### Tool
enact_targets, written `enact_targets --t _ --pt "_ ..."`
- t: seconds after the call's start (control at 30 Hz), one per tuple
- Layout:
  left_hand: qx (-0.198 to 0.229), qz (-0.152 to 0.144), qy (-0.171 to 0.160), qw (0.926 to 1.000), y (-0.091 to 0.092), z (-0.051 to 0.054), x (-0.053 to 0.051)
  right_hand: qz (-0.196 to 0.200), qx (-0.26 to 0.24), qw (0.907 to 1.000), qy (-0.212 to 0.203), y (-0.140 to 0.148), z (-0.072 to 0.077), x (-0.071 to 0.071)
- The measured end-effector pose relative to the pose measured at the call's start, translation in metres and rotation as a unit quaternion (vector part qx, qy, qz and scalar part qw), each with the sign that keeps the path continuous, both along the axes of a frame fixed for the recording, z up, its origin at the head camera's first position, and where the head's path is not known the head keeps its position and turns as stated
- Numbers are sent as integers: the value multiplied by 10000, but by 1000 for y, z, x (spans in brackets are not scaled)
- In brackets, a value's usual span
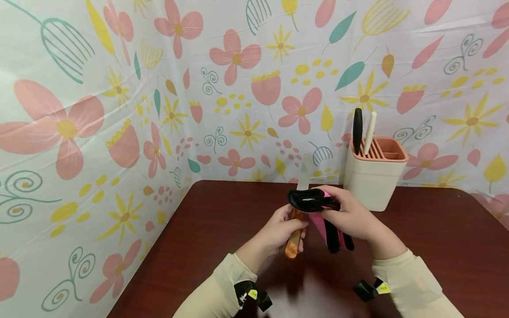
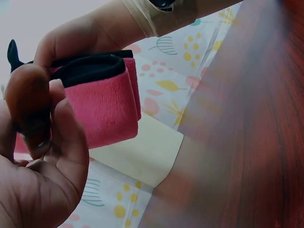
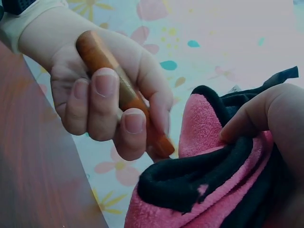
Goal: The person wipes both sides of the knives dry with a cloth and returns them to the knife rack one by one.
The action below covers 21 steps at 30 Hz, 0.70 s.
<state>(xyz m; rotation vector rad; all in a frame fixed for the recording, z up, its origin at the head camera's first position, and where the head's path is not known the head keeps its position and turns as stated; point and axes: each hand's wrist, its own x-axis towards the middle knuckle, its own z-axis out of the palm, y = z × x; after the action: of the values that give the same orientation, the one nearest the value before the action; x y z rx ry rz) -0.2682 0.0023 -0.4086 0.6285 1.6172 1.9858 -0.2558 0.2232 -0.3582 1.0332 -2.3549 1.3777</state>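
Note:
My left hand grips the orange-brown handle of a knife, its pale flat blade pointing up and away from me. In the right wrist view the left fingers curl round the handle. My right hand pinches a folded pink cloth with black edging, just right of the knife. The cloth covers part of the knife near the top of the handle in the head view; whether it touches the blade I cannot tell. In the left wrist view the pink cloth hangs behind the handle end.
A cream knife block with an orange slotted top stands at the back right of the dark red-brown table. It holds a black-handled knife and a white-handled one. A flower-printed curtain hangs behind and to the left.

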Motion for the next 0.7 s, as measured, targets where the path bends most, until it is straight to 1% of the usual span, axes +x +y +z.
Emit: enact_targets --t 0.07,0.17,0.27,0.37,0.53,0.63,0.7 --pt "-20 101 27 9999 0 0 0 -72 -3 10000 29 4 0 0" --pt "-107 328 71 9994 0 -1 -1 -215 36 9997 97 8 1 1" --pt "-127 568 32 9983 0 -2 -1 -277 29 9995 126 10 3 1" --pt "-55 728 -58 9973 0 -2 -1 -291 6 9994 178 11 3 1" --pt "126 776 -206 9967 1 -1 -2 -277 -16 9995 167 11 2 0" --pt "229 750 -293 9965 0 0 -2 -351 -1 9993 107 12 3 1" --pt "299 800 -330 9958 0 0 -2 -459 64 9989 100 12 5 3"
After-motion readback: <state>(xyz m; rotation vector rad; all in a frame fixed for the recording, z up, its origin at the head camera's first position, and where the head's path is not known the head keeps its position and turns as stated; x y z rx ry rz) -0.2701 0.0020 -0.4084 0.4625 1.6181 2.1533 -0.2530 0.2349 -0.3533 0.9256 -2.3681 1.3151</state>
